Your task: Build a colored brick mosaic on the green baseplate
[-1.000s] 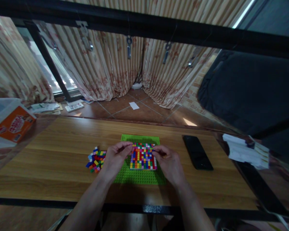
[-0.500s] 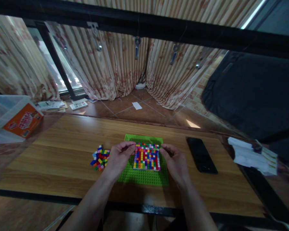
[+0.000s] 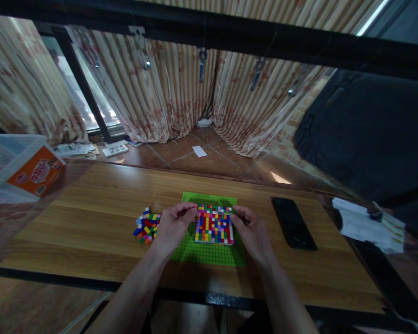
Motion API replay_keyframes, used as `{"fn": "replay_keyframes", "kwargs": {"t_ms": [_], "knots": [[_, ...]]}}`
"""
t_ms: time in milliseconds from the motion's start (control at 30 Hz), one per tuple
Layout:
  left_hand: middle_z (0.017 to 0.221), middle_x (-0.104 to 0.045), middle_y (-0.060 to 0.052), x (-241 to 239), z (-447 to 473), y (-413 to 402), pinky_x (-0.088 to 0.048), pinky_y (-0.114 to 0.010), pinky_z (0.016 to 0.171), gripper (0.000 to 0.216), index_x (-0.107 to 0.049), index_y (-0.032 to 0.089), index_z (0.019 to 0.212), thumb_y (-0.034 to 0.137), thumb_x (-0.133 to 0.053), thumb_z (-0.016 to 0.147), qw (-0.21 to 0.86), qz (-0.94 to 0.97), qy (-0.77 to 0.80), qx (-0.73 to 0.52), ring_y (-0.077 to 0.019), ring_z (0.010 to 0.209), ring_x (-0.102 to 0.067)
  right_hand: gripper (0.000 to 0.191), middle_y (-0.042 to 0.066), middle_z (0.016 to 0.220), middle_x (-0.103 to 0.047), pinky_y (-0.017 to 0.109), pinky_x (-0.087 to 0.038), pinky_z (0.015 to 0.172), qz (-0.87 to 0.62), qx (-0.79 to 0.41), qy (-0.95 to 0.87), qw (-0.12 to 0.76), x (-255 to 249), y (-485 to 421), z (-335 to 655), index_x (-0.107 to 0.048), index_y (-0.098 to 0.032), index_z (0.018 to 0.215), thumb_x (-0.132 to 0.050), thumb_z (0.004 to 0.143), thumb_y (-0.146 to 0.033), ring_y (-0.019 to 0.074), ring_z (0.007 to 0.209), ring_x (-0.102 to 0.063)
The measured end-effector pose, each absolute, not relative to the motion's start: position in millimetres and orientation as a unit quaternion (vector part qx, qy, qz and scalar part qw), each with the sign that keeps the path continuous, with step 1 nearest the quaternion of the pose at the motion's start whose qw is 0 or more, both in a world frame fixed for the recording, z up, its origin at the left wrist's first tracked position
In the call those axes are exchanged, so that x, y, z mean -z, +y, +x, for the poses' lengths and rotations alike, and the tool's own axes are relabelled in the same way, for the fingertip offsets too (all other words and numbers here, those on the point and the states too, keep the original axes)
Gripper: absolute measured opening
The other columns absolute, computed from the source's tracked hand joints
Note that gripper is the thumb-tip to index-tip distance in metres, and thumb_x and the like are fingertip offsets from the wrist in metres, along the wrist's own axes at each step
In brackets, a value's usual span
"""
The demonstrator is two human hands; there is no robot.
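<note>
On the wooden table (image 3: 90, 218), a colourful brick panel (image 3: 214, 226) sits over a green baseplate (image 3: 209, 255). Your left hand (image 3: 174, 226) and right hand (image 3: 252, 231), near-pinched, flank its far corners — hold unclear — apparently aligning it; next calls for even pressure.

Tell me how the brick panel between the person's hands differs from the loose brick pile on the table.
The brick panel is packed in tight, straight rows, while the brick pile is a jumble with bricks at mixed angles.
The brick panel lies over the green baseplate; the brick pile lies on the wooden table.
The brick panel covers more area than the visible brick pile.
Both consist of small bricks in many colors.
</note>
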State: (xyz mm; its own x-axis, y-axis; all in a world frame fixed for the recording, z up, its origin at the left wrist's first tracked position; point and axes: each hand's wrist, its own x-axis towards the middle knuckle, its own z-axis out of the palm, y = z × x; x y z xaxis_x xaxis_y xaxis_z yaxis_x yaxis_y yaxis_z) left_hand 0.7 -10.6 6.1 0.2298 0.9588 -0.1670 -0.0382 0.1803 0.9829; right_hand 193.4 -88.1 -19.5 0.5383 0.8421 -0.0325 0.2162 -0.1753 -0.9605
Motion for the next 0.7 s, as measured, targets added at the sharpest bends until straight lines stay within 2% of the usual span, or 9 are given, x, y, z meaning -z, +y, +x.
{"fn": "replay_keyframes", "kwargs": {"t_ms": [300,533,700], "knots": [[0.068,-0.071,-0.001,-4.3,1.6,-11.5,-0.046,-0.025,0.063,0.017,-0.077,0.017,0.078,0.029,-0.076,0.067,0.617,0.494,0.456,-0.409,-0.0136,0.062,-0.06,0.037,0.007,0.088,-0.076,0.039,-0.055,0.076,-0.715,-0.251,-0.411,0.506,16.4,-89.2,192.7,-0.071,-0.017,0.106,-0.068,0.078,-0.043,0.0234,0.08,-0.07],[0.07,-0.072,-0.001,-1.7,1.8,-12.3,-0.046,-0.025,0.065,0.014,-0.077,0.016,0.079,0.027,-0.074,0.071,0.613,0.496,0.459,-0.409,-0.0135,0.065,-0.06,0.033,0.008,0.092,-0.076,0.04,-0.055,0.08,-0.703,-0.261,-0.4,0.527,13.8,-89.0,189.0,-0.071,-0.017,0.101,-0.068,0.078,-0.04,0.0241,0.084,-0.071],[0.07,-0.072,-0.001,-0.6,2.2,-11.8,-0.045,-0.024,0.062,0.013,-0.077,0.017,0.08,0.027,-0.074,0.071,0.615,0.494,0.456,-0.411,-0.0129,0.064,-0.06,0.035,0.009,0.096,-0.076,0.041,-0.055,0.082,-0.703,-0.268,-0.388,0.533,14.8,-88.9,189.9,-0.072,-0.018,0.102,-0.069,0.078,-0.044,0.0252,0.09,-0.071]]}}
